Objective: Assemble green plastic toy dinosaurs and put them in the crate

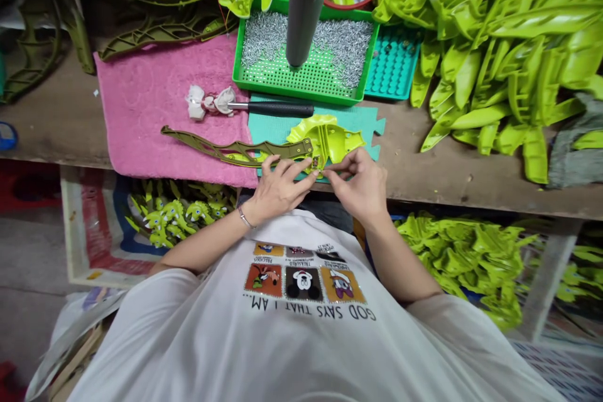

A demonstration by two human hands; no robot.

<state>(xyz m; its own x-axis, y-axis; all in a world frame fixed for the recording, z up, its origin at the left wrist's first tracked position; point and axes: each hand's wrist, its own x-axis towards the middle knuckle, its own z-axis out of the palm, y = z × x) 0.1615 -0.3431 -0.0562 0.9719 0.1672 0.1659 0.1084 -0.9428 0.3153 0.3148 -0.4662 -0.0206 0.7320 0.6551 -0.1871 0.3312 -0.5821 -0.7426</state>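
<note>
A lime-green moulded plastic shell (336, 140) lies with its ribbed inside up at the near edge of the bench. A long olive-green plastic piece (202, 143) with cut-outs overlaps it on the left. My left hand (281, 185) bends over the near edge of the joined parts, fingers on the olive piece and thumb by the shell. My right hand (360, 185) is pinched at the shell's near edge, close to the left fingertips. Whatever small thing sits in that pinch is too small to tell. Behind them lies a black-handled tool (287, 108) with a cloth-wrapped end.
A green basket (306, 95) of small metal screws stands behind, under a dark vertical post (308, 6). Beside it is a teal tray (391, 69). Lime-green parts (509, 44) pile up at right. A pink towel (141, 107) and a teal foam mat (268, 122) cover the bench.
</note>
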